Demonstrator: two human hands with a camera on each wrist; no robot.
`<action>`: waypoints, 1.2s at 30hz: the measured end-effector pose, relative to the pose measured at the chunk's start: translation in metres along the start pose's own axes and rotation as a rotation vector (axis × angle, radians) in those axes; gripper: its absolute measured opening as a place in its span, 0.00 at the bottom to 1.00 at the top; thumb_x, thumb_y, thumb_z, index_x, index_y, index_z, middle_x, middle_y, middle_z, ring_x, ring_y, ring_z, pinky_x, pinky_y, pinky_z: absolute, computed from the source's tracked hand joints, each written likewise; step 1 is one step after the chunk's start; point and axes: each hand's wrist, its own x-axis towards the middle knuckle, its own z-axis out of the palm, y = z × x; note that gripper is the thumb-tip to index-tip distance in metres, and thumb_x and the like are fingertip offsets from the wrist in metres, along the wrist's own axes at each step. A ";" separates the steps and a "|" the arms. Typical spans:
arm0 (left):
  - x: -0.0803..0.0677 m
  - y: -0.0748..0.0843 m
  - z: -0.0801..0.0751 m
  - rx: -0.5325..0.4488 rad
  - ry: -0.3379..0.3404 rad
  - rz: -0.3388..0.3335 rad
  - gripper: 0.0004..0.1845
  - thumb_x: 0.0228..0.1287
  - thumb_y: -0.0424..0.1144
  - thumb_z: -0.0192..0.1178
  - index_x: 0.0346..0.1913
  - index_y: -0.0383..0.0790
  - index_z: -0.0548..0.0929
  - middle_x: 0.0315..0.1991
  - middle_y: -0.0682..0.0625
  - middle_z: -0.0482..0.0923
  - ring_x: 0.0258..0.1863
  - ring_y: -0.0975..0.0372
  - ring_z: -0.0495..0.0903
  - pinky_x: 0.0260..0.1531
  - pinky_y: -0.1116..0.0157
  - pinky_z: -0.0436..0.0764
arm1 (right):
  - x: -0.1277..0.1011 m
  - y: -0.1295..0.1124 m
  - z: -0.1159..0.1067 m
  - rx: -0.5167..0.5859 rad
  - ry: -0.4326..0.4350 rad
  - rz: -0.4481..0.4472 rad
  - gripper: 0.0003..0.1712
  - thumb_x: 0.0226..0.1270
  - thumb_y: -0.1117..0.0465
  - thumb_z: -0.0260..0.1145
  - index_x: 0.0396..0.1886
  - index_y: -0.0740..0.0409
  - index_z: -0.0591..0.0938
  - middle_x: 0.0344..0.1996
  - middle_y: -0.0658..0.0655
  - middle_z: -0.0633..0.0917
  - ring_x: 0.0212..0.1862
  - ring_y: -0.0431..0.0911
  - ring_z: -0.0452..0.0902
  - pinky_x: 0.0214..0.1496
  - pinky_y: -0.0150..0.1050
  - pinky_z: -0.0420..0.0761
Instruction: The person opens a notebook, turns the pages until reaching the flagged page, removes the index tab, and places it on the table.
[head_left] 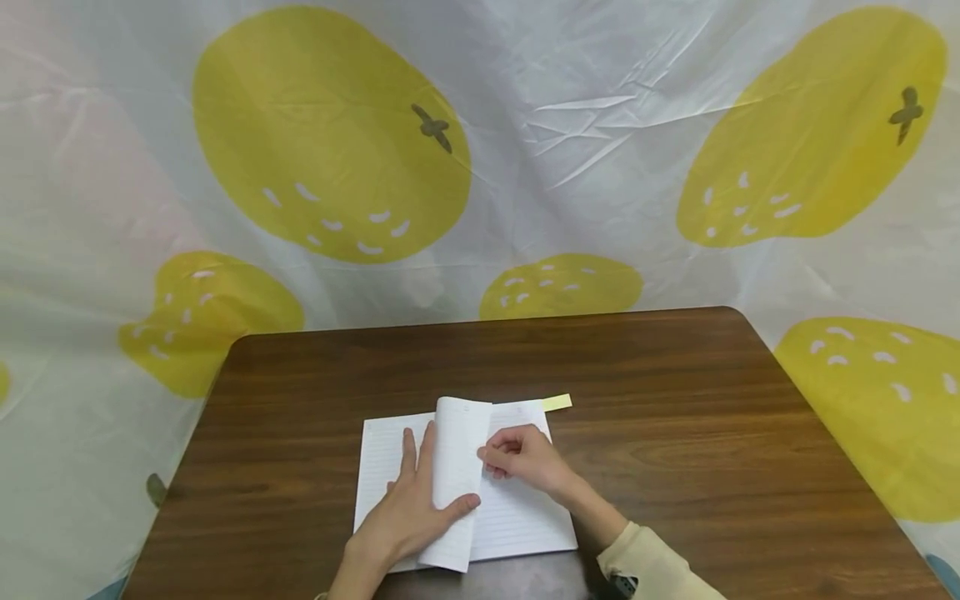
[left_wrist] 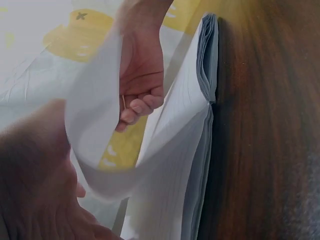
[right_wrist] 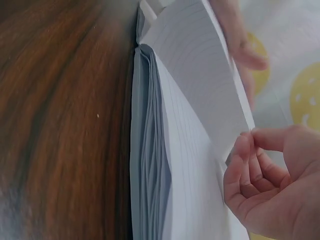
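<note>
A lined notebook (head_left: pixel 525 525) lies spread on the table, with one page (head_left: pixel 459 442) lifted and curling over toward the left. My right hand (head_left: pixel 528 458) pinches the free edge of that page between thumb and fingers, as the right wrist view shows up close at the fingertips (right_wrist: pixel 245 140). On the left half rests my left hand (head_left: pixel 408 508), its fingers straight and spread, the thumb lying over the lower part of the curled page. In the left wrist view the bent page (left_wrist: pixel 95 110) partly hides the right hand (left_wrist: pixel 143 70).
A yellow sticky tab (head_left: pixel 557 402) juts out from the notebook's top right corner. The dark wooden table (head_left: pixel 697 433) extends on all sides of the notebook. Behind it hangs a pale curtain (head_left: pixel 570 192) printed with yellow fruit.
</note>
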 end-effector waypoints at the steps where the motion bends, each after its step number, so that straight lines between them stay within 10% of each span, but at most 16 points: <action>1: 0.000 0.000 0.000 -0.002 0.003 0.004 0.63 0.56 0.76 0.60 0.83 0.54 0.36 0.82 0.32 0.31 0.68 0.34 0.70 0.65 0.30 0.63 | 0.000 0.000 0.002 -0.009 -0.001 0.003 0.13 0.67 0.60 0.70 0.32 0.68 0.85 0.21 0.56 0.85 0.24 0.38 0.78 0.29 0.29 0.79; 21: -0.007 0.002 0.001 0.052 -0.042 0.105 0.75 0.43 0.38 0.83 0.82 0.54 0.33 0.80 0.26 0.29 0.76 0.29 0.51 0.61 0.26 0.63 | 0.003 0.001 0.018 -0.339 -0.066 -0.189 0.04 0.66 0.63 0.69 0.31 0.53 0.87 0.23 0.47 0.85 0.26 0.31 0.74 0.30 0.27 0.74; 29: -0.009 0.009 0.001 0.031 -0.026 0.065 0.80 0.38 0.33 0.84 0.82 0.56 0.29 0.79 0.29 0.19 0.77 0.27 0.41 0.61 0.25 0.59 | 0.003 -0.003 0.018 -0.526 -0.090 -0.245 0.12 0.51 0.74 0.74 0.34 0.59 0.83 0.27 0.50 0.80 0.30 0.35 0.72 0.34 0.28 0.76; 36: -0.010 0.013 0.005 0.141 0.060 0.073 0.82 0.33 0.37 0.87 0.82 0.51 0.32 0.79 0.29 0.20 0.77 0.28 0.37 0.60 0.22 0.58 | 0.005 -0.020 0.018 -0.847 -0.075 -0.240 0.20 0.49 0.64 0.82 0.42 0.57 0.84 0.34 0.52 0.79 0.34 0.41 0.71 0.36 0.34 0.75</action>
